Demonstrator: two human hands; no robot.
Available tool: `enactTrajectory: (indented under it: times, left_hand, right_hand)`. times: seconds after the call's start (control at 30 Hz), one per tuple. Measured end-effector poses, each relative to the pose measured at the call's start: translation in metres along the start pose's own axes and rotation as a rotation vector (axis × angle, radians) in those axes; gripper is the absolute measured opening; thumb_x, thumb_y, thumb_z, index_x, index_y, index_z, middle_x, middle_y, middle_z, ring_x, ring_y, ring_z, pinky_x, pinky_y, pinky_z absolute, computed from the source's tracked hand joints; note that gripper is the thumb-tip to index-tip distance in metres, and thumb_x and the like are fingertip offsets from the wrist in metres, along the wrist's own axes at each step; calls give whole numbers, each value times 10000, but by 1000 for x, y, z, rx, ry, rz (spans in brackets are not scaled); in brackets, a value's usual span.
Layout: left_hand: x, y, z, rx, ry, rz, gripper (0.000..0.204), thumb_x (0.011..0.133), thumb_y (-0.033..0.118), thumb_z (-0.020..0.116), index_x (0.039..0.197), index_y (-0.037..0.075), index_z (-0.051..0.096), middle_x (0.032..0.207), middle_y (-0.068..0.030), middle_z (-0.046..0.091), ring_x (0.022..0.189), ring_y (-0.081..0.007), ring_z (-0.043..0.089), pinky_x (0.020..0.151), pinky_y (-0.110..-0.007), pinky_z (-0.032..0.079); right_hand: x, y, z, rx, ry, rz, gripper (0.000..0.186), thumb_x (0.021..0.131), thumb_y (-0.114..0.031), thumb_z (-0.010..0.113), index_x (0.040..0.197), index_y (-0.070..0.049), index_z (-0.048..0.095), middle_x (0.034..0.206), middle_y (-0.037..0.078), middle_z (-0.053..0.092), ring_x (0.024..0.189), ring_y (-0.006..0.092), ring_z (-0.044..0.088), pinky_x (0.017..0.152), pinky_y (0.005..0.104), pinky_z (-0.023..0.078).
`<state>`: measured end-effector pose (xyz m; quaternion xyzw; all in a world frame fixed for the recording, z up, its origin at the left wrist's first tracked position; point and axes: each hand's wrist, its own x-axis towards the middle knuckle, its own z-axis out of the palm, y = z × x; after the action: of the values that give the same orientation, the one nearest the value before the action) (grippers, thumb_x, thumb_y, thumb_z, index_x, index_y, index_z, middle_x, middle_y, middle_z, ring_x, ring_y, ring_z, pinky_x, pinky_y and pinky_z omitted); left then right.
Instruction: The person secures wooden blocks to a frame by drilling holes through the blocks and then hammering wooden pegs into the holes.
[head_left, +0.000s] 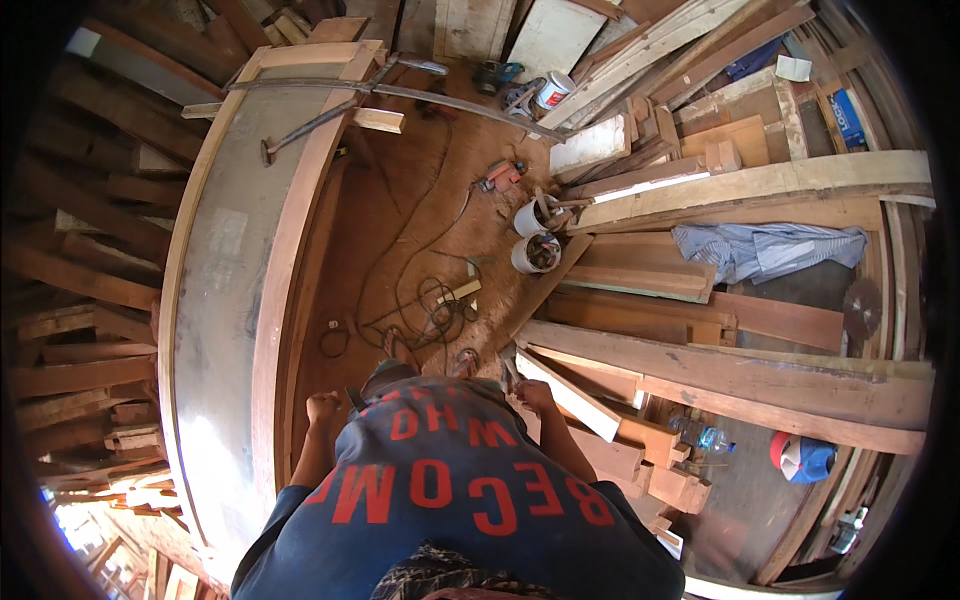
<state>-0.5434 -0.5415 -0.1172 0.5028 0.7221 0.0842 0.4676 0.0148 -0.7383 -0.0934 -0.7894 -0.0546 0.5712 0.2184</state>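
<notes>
Holds the left hand with fingers curled together, just beside the long wood-framed panel on the left, and the right hand also curled, near the pale-faced board on the right. Cannot tell whether anything is clasped inside. About the panel, stretching from near to far: probably heavy, stiff, perhaps slippery on the grey face; better to grasp by the wooden side rail. About the board: probably lighter, rigid; good to hold by both long edges. Shows large red lettering on the dark blue shirt; farther, white lettering on a blue packet, far right, and a red-and-white label on a can.
</notes>
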Motion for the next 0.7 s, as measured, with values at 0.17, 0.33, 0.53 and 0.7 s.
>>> enactTrajectory:
  times: [0.17,0.33,0.53,0.7]
  left_hand:
    - [-9,40,-5,-38,44,-19,111,809,62,734,709,23,759,702,-84,723,653,-151,679,607,-330,545]
    - [-7,42,-4,-97,20,-57,115,834,53,731,732,21,771,756,-92,740,683,-155,695,638,-343,578]
    - [0,27,3,-699,-133,-235,233,983,109,653,819,-31,742,789,-132,740,661,-183,688,603,-345,574]
    - [-11,53,-3,-420,-135,-285,308,1018,202,612,802,-2,695,732,-93,680,602,-180,638,527,-307,502]
  right_hand:
    - [-12,-2,4,-38,10,26,181,886,-201,719,971,-41,713,854,85,696,748,211,697,659,367,568]
    - [-22,-21,7,65,43,79,267,913,-294,720,862,-46,637,815,100,660,743,236,700,652,379,575]
    - [-2,-14,10,-7,49,-33,319,981,-305,673,802,-44,632,733,84,643,669,208,665,620,375,554]
    - [9,-9,14,5,90,-29,140,927,-154,711,939,-16,734,768,93,694,664,193,658,609,361,537]
